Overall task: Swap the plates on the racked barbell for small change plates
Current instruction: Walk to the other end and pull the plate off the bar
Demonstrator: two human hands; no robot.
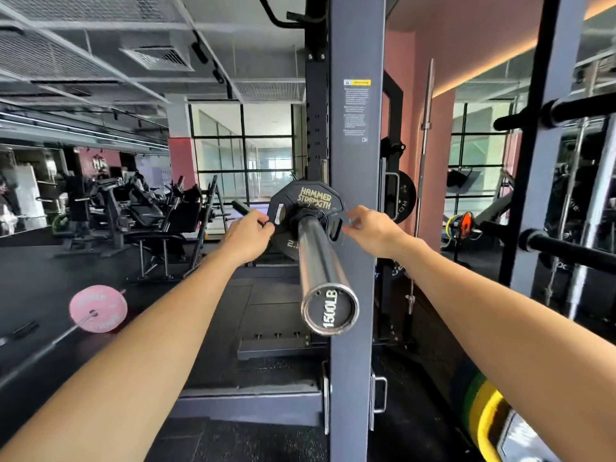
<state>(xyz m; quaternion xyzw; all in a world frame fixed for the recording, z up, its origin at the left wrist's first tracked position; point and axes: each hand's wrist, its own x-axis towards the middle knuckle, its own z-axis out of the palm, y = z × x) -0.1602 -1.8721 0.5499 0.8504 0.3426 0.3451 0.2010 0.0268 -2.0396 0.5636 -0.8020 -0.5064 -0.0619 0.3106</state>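
Observation:
A small black change plate (311, 198) marked "Hammer Strength" and "2.5" sits on the chrome sleeve (321, 268) of the racked barbell, far in toward the rack. The sleeve's end cap reads "1500LB" and points at me. My left hand (248, 236) grips the plate's left rim. My right hand (370, 230) pinches its right rim beside a grip slot. Both arms are stretched out on either side of the sleeve.
The grey rack upright (355, 161) stands right behind the sleeve. A pink-plated barbell (98, 308) lies on the floor at the left. Coloured bumper plates (483, 408) sit low right, more (461, 225) further back. Storage pegs (566, 245) jut out on the right; benches stand at the left.

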